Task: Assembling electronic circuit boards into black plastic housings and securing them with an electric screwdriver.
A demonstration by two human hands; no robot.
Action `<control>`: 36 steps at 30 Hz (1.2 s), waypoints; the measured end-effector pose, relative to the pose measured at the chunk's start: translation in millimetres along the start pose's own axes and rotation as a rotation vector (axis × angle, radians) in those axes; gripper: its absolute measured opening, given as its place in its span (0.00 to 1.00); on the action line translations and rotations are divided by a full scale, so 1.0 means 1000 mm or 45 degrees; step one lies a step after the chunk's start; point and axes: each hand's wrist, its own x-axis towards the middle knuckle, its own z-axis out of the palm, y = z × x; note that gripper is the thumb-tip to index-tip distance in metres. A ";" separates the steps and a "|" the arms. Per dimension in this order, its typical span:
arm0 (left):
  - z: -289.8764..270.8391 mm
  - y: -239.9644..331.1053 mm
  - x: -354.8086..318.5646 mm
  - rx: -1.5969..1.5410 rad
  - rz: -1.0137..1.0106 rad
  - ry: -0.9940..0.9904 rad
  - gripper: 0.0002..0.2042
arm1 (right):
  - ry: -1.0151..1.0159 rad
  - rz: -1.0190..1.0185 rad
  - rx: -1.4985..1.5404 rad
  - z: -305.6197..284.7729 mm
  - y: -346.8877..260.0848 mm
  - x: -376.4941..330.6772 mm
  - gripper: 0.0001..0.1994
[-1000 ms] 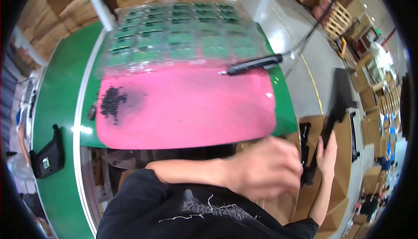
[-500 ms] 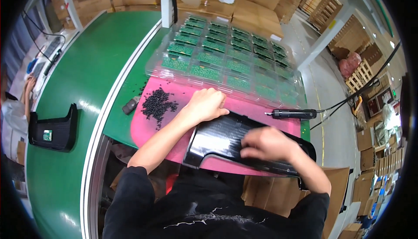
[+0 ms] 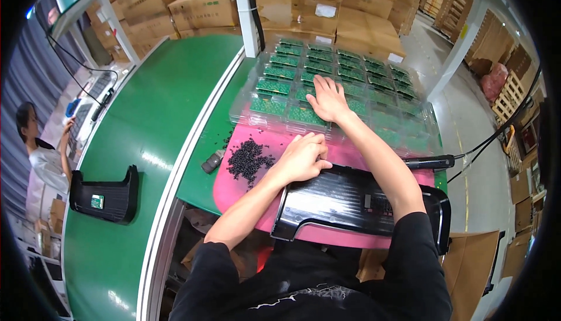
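Note:
A glossy black plastic housing (image 3: 333, 201) lies along the near edge of the pink mat (image 3: 234, 189). My left hand (image 3: 304, 158) is closed at its far left edge, fingers curled; their tips are partly hidden. Stretched out beyond the housing, my right hand (image 3: 328, 100) is over the clear plastic tray (image 3: 274, 127), fingers spread among the green circuit boards (image 3: 306, 115) there. Whether it touches a board I cannot tell. My right forearm crosses above the housing and hides part of it. Small black parts (image 3: 248, 160) are heaped left of my left hand.
An electric screwdriver (image 3: 429, 162) with a cable lies right of my forearm. A dark cylindrical object (image 3: 212, 162) sits beside the mat. On the green conveyor belt (image 3: 175, 87) rests another black housing (image 3: 120, 204) with a small board. Another person (image 3: 49, 157) works beyond it. Cardboard boxes (image 3: 368, 35) stand behind.
My right hand has gone from above the housing to the tray of boards, and its fingers have spread. My left hand stays at the housing's edge. The whole view has shifted.

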 end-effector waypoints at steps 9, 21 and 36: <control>-0.001 -0.007 0.001 -0.136 -0.034 -0.001 0.14 | 0.016 0.057 0.096 -0.015 -0.006 0.004 0.26; 0.000 -0.006 -0.004 -0.134 -0.107 0.051 0.15 | 0.704 -0.323 0.297 -0.094 0.001 -0.044 0.08; -0.027 0.096 0.011 -1.323 -0.124 -0.430 0.17 | 0.310 -0.283 0.451 -0.214 0.000 -0.250 0.25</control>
